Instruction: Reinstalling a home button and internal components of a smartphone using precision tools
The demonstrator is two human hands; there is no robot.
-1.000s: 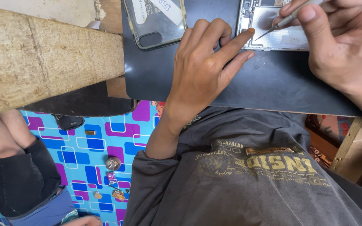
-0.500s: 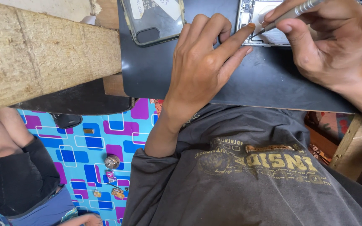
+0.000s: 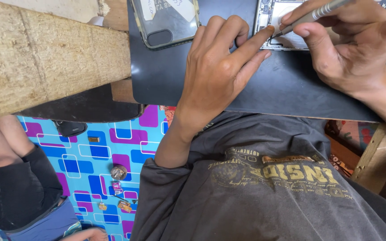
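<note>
L hand [image 3: 215,71] lies palm-down on the black mat [image 3: 166,76], fingers spread and slack, gripping nothing. Its index tip presses the lower-left corner of the opened phone [image 3: 275,27], right next to the tool tip. Wrist runs down toward 7 o'clock, over the mat edge to the grey shirt [image 3: 264,187].

R hand [image 3: 340,49] comes in from 3 o'clock and pinches a thin metal tool [image 3: 313,15] betw. thumb and forefingers, pen-style. Shaft slopes up toward 1 o'clock; tip points down toward 8 o'clock and sits on the phone's lower-left edge, approx. touching the L index tip. Can't tell if it's a driver or a pick: tip too small.

Phone is at 12 o'clock on the mat, back off, insides showing, cut by the top frame edge and partly hidden under the R hand.

A clear case [image 3: 166,20] lies on the mat at 11 o'clock, apart from the L hand, camera cut-out toward the mat's near edge, paper scraps inside.

Rough wood beam [image 3: 45,53] fills 10 o'clock, just beside the mat. Under the bench, a blue/purple patterned floor sheet [image 3: 90,151] at 7 o'clock, w/ small bits of hardware [image 3: 118,172] scattered on it. Another person's leg [image 3: 14,178] in dark shorts at 8 o'clock; a fingertip [image 3: 86,234] pokes in at the bottom edge.
</note>
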